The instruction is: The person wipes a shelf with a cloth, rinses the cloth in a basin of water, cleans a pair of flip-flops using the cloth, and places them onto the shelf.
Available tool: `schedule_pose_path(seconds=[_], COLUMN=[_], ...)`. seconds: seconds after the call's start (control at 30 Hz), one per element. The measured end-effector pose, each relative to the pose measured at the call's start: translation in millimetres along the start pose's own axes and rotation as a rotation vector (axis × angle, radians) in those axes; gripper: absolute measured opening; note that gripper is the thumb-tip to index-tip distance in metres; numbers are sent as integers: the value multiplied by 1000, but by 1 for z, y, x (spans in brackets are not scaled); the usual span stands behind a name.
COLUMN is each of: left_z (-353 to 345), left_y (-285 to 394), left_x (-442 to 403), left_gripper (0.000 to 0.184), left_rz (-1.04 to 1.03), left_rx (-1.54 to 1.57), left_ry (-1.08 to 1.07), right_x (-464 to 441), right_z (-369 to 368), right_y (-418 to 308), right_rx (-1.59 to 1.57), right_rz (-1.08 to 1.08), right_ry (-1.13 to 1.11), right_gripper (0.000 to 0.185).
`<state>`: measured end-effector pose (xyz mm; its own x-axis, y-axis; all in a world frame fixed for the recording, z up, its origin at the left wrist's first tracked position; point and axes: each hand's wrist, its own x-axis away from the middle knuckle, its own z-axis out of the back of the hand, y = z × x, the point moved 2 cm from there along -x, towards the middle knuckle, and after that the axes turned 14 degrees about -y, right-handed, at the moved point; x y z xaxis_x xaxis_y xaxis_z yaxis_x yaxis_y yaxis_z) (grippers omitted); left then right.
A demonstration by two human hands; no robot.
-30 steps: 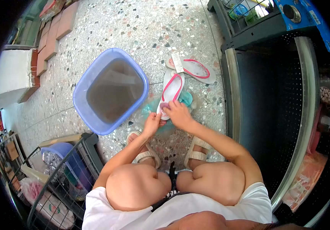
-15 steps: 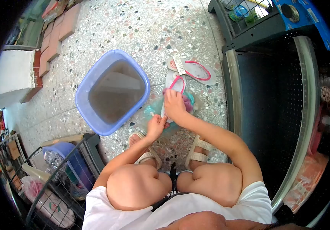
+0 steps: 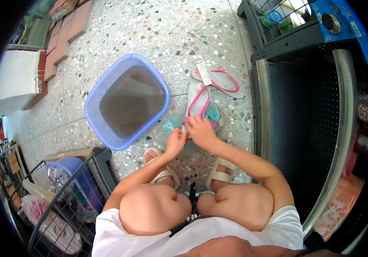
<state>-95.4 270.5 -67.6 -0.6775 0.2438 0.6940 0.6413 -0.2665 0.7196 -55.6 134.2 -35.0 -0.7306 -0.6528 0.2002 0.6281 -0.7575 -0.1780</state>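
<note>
My left hand (image 3: 177,140) is closed in a pinch on the near end of a pale flip-flop (image 3: 197,102) with a pink strap. My right hand (image 3: 202,132) presses a bunched purple cloth (image 3: 214,124) onto the same sole, its fingers curled over it. Beyond lies a second flip-flop (image 3: 229,87), also pink-strapped, with a white paper tag (image 3: 203,74) at one end. Clear and teal plastic (image 3: 169,124) is spread under my hands. To the left stands a blue-purple basin (image 3: 93,107) holding murky grey water.
Speckled terrazzo floor (image 3: 149,25) surrounds the basin. A dark metal shelf unit (image 3: 304,98) runs along the right side. At lower left is a black wire rack (image 3: 70,188) with bagged goods. Reddish bricks (image 3: 60,49) line the upper left. My sandalled feet are close below my hands.
My right hand and the purple cloth have slid down the sole toward me, uncovering more of the pink strap. My left hand has shifted slightly right. The view has moved a little.
</note>
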Motion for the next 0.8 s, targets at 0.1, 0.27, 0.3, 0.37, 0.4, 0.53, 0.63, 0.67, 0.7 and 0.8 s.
schedule_pose_path(seconds=[0.1, 0.27, 0.3, 0.37, 0.4, 0.53, 0.63, 0.67, 0.7, 0.8], left_z=[0, -1, 0, -2, -4, -10, -13, -12, -12, -10], left_y=[9, -8, -7, -8, -6, -3, 2, -1, -2, 7], left_x=[5, -4, -3, 0, 1, 4, 4, 4, 3, 7], left_gripper=[25, 25, 24, 25, 25, 29, 31, 31, 32, 30], left_rz=[-24, -32, -38, -68, -82, -176, -203, -196, -186, -119], left_rx=[-126, -148, -197, -335, -403, -281, -339, -329, -318, -171], left_ry=[42, 73, 92, 114, 123, 118, 119, 104, 88, 20], right_x=[-3, -23, -18, -12, -10, -23, -40, -47, -49, -38], right_z=[0, -7, -8, -11, -7, 5, -3, -9, -19, -12], right_y=[-5, 3, -3, -10, -12, -4, 19, 33, 51, 62], right_rx=[16, -38, -38, -36, -35, 119, 33, 21, 8, -30], right_rz=[-83, -156, -170, -193, -204, -317, -408, -389, -370, -251], right_ry=[-24, -104, -92, -83, -87, -121, -113, -82, -53, -46], right_gripper=[36, 39, 39, 38, 36, 23, 23, 23, 22, 27])
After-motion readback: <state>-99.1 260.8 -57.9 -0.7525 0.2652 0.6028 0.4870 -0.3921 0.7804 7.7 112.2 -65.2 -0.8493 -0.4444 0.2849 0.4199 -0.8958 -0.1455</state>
